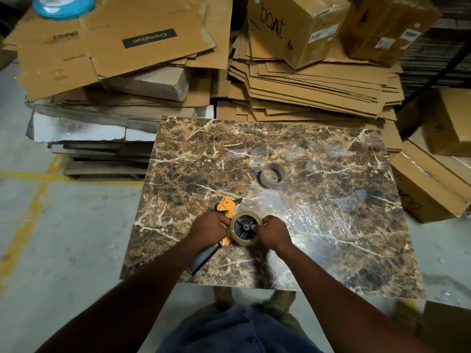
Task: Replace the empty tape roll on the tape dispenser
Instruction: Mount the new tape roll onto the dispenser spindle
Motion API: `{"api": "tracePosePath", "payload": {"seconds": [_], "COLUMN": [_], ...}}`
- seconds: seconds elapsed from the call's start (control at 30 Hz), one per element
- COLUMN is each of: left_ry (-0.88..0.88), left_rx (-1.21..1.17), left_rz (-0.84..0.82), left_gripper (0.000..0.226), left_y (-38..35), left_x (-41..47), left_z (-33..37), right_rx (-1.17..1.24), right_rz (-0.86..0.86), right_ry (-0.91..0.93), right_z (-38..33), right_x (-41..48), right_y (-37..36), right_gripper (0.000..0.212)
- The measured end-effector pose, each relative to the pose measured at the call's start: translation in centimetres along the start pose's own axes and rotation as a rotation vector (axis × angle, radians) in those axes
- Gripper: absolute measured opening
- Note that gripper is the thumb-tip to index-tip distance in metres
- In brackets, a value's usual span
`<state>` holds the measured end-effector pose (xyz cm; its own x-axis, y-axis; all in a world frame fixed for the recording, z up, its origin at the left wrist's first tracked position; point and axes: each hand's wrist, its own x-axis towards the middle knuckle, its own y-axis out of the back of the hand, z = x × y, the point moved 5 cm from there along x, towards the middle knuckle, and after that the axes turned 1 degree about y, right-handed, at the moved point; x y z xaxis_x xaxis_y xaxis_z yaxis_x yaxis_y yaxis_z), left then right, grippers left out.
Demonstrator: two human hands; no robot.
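Gripping dispenser (pixel 225 212) and tape roll (pixel 246 229), empty core (pixel 272 176) apart.

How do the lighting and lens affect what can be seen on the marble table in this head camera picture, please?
Head view: dim, warm light, with pale glare on the table right of the hands, showing wrinkled film. Wide-angle distortion bows the table edges and cardboard stacks. The tape dispenser, new tape roll and empty core stay reasonably sharp; the corners darken.

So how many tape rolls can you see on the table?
2. The new tape roll sits on the yellow dispenser, held between both hands near the table's front edge. The empty cardboard core lies alone near the middle of the marble table. Others could be hidden among the boxes.
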<state>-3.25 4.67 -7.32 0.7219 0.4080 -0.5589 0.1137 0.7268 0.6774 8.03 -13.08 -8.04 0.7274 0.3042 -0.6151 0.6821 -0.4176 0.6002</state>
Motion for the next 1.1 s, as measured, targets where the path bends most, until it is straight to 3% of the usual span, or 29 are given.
{"api": "tracePosePath", "payload": {"seconds": [0.1,0.27,0.47,0.57,0.6,0.7,0.8,0.93,1.1], "left_ry": [0.000,-0.074,0.112,0.102,0.075,0.023,0.032,-0.022,-0.140], "left_rx": [0.013,-0.024,-0.290,-0.330,-0.317,-0.288,-0.291,-0.254,-0.240], "left_rz": [-0.002,0.144,0.214,0.249,0.258,0.286,0.290,0.326,0.317], "left_gripper": [0.010,0.018,0.023,0.021,0.020,0.017,0.018,0.016,0.029], "left_y": [0.2,0.7,0.8,1.4,1.7,2.3,2.1,2.5,1.9], "left_x": [0.0,-0.3,-1.0,-0.8,-0.8,-1.0,-0.9,-0.8,-0.8], "left_z": [-0.2,-0.4,-3.0,-3.7,-3.5,-3.1,-3.5,-3.8,-2.7], "right_rx": [-0.016,-0.074,-0.064,-0.120,-0.194,-0.499,-0.482,-0.620,-0.655], "right_rz": [0.004,-0.019,-0.027,-0.024,-0.003,0.152,0.147,-0.015,-0.027], "right_ry": [0.004,0.005,-0.019,-0.007,0.024,0.323,0.639,0.682,0.742], "right_z": [0.1,-0.2,-0.5,-1.2,-1.6,-5.1,-10.1,-13.1,-12.5], "right_x": [0.0,-0.2,-0.4,-0.8,-0.9,-1.1,-1.2,0.1,0.7], "right_y": [0.1,-0.2,-0.3,-0.5,-0.5,-0.6,-1.8,-3.5,-3.8], "right_gripper": [0.026,0.020,0.017,0.016,0.016,0.046,0.054,0.046,0.038]}}
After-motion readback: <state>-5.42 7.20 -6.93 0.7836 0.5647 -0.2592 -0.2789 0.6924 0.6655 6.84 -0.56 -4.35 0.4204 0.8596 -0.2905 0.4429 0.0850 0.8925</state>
